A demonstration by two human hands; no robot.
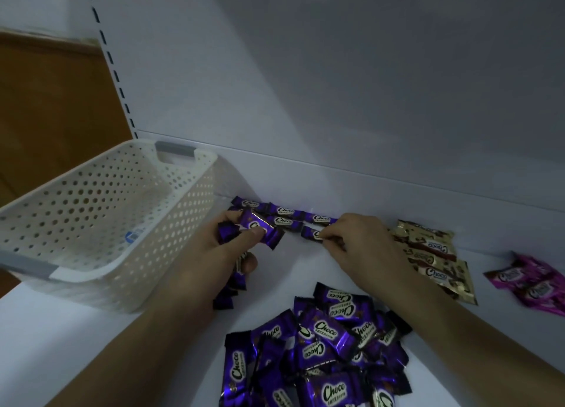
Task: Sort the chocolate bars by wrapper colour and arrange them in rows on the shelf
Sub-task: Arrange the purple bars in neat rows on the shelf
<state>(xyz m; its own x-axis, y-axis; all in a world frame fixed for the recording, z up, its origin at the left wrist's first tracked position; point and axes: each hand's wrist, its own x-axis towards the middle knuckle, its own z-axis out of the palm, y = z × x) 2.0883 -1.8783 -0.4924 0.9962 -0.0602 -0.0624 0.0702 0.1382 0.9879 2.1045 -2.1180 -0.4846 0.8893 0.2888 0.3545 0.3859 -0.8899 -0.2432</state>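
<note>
Purple chocolate bars (318,348) lie heaped on the shelf (351,192); several form rows (284,215) at its back. Left hand (226,253) grips a bunch of bars (260,227); right hand (357,241) pinches one bar (310,233) onto the row.

Dim, bluish, wide-angle warp; perhaps slight edge blur.

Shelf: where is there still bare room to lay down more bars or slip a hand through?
Bare shelf lies between the purple rows at the back and the purple pile in front; also between the gold bars and pink bars, and front left, before the basket. Crowded at the pile and the rows.
</note>
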